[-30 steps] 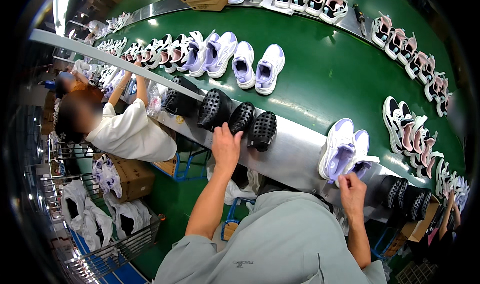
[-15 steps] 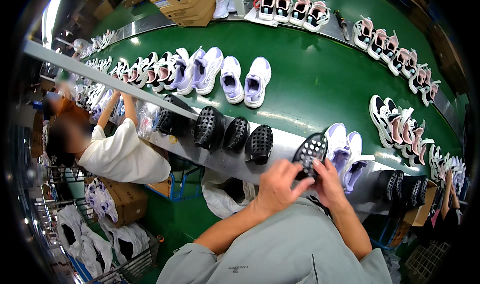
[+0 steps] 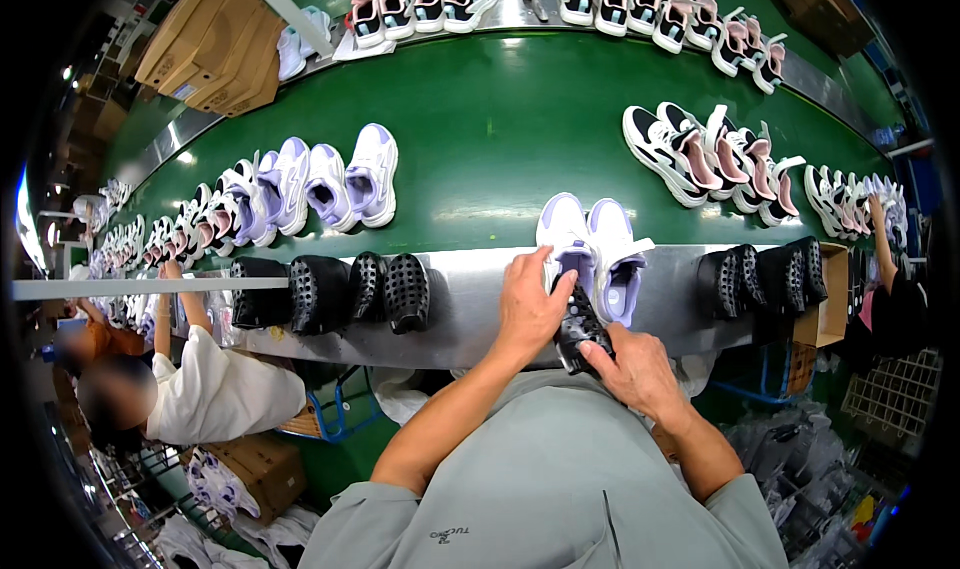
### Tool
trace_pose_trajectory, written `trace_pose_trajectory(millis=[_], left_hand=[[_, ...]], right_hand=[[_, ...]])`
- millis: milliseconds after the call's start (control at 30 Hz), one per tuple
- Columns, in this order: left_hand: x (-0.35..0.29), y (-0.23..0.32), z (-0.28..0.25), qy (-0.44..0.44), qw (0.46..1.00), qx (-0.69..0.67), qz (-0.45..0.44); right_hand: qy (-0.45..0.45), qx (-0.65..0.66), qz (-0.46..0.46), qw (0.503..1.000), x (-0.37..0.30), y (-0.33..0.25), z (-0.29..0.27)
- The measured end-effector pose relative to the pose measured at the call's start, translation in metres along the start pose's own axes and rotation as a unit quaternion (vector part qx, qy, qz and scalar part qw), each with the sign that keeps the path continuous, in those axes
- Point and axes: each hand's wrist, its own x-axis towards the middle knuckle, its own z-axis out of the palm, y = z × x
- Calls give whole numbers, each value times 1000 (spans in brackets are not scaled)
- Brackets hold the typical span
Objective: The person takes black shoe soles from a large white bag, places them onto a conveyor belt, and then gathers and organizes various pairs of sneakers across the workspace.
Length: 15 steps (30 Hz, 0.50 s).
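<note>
A black perforated shoe insert, dotted with round holes, is gripped near its lower end by my right hand. My left hand closes on the heel side of the left white and lavender sneaker; its thumb lies against the insert's upper end. That thumb and the insert hide part of the shoe's opening. Right beside it stands the matching sneaker, toe pointing away, with its lavender lining showing and a white strap sticking out to the right.
Black perforated inserts stand left on the metal ledge, more at right. Across the green belt are lavender sneakers and black-pink ones. A grey bar crosses at left, near a co-worker in white.
My view has turned right, so the sneakers sit nearer the middle. My left hand has gone from the insert to the left sneaker; the insert has tilted and come to its opening.
</note>
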Motion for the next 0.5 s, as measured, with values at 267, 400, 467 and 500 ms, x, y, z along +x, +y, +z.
trace_pose_trajectory(millis=[267,400,467,500], left_hand=[[54,-38,13,-190,954,122,196],[52,-30,15,-243,955,60,158],[56,-33,8,-270,952,86,116],[57,-37,3,-268,953,86,112]], right_hand=[[39,-137,-38,989,56,35,10],[98,-252,-56,961,87,33,66],[113,-211,-45,970,76,30,73],[127,-168,-37,977,71,23,74]])
